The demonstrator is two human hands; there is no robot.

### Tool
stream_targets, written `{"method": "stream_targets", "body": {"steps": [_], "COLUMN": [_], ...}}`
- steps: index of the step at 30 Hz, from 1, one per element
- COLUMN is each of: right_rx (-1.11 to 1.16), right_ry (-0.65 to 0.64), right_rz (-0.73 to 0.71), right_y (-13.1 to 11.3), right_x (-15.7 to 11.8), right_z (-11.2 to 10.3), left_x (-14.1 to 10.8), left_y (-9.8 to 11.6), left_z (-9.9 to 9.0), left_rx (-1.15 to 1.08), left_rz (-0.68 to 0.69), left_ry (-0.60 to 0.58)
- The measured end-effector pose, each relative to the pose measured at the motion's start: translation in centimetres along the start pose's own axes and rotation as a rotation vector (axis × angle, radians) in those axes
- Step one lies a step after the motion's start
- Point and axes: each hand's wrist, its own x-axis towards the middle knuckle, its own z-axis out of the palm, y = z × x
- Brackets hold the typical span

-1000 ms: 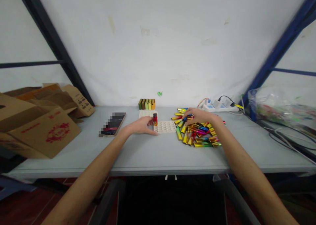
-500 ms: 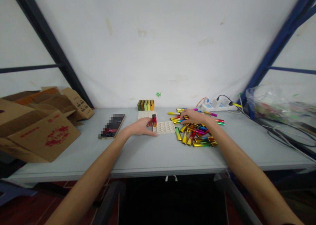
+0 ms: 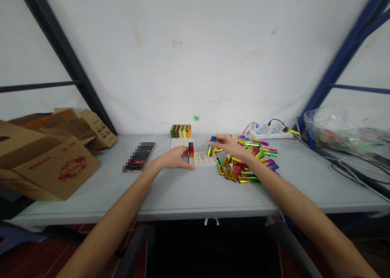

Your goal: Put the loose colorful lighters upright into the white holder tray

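My left hand [image 3: 176, 157] rests at the left end of a white tray with rows of round holes [image 3: 203, 159], its thumb and fingers apart beside a red shiny tube [image 3: 191, 149] that stands upright in the tray. Whether the fingertips touch that tube is unclear. Between the fingers of my right hand [image 3: 228, 144] is a blue and gold tube [image 3: 211, 146], held nearly upright over the tray's right part. A pile of shiny coloured tubes [image 3: 237, 170] lies right of the tray, partly under my right forearm.
Behind the tray are a second white tray [image 3: 179, 142] and a block of upright tubes [image 3: 180, 131]. A phone [image 3: 140, 157] and cardboard boxes [image 3: 55, 164] lie at the left. A power strip [image 3: 269, 131], cables and a plastic bag [image 3: 329, 123] are at the right.
My right hand has moved left from the pile to the tray, and a blue and gold tube is now in its fingers. My left hand has stayed by the red tube.
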Motion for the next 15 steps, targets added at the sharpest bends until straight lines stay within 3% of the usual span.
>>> {"method": "stream_targets", "body": {"steps": [3,8,11,15], "right_rx": [-0.032,0.185,0.327,0.549], "right_ry": [-0.023,-0.19,-0.144,-0.064], "right_rz": [-0.041,0.064,0.06,0.181], "right_y": [-0.8,-1.8,-1.2,-0.3], "right_x": [-0.2,-0.9,-0.7,-0.3], "right_z": [2.0,3.7,4.5,5.6], "left_x": [0.1,0.2,0.2,0.2], "left_y": [-0.3,-0.6,-0.6,-0.3], "left_z": [0.2,0.3,0.3,0.2], "left_rx": [0.012,0.023,0.017,0.003], "left_rz": [0.021,0.025,0.026,0.023], "left_ry": [0.002,0.018,0.025,0.013]}}
